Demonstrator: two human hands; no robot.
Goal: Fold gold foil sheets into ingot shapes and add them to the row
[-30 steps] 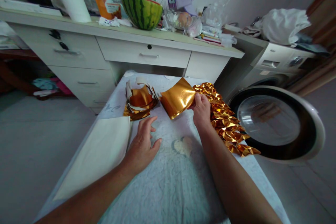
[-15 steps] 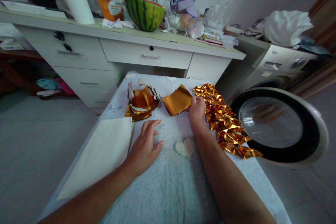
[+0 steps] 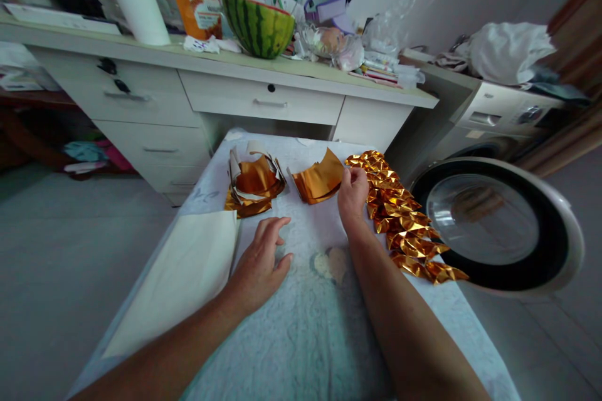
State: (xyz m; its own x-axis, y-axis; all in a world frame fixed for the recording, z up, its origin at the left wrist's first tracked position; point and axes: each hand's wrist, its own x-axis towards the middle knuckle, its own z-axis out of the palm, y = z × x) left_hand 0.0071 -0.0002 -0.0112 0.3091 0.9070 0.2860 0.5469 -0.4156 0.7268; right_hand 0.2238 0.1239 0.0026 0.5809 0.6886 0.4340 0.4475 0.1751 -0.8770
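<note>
My right hand (image 3: 353,195) pinches the right edge of a gold foil sheet at the top of a small stack of gold foil paper (image 3: 320,180); the sheet's corner is lifted and curls upward. Over the cloth-covered table, my left hand (image 3: 264,262) hovers or rests with fingers apart, holding nothing. Ahead of it sits a second pile of curled gold foil paper (image 3: 256,177) with pale undersides showing. Rows of folded gold foil pieces (image 3: 399,213) lie along the table's right side, just right of my right hand.
A white sheet (image 3: 181,276) lies on the table's left side. Behind stands a white desk (image 3: 263,100) bearing a cut watermelon (image 3: 258,25), a paper roll (image 3: 136,3) and plastic bags. An open washing machine door (image 3: 498,225) stands close by the table's right edge.
My right hand has raised the edge of the top gold sheet, so its corner now bends upward from the stack. My left hand has barely moved.
</note>
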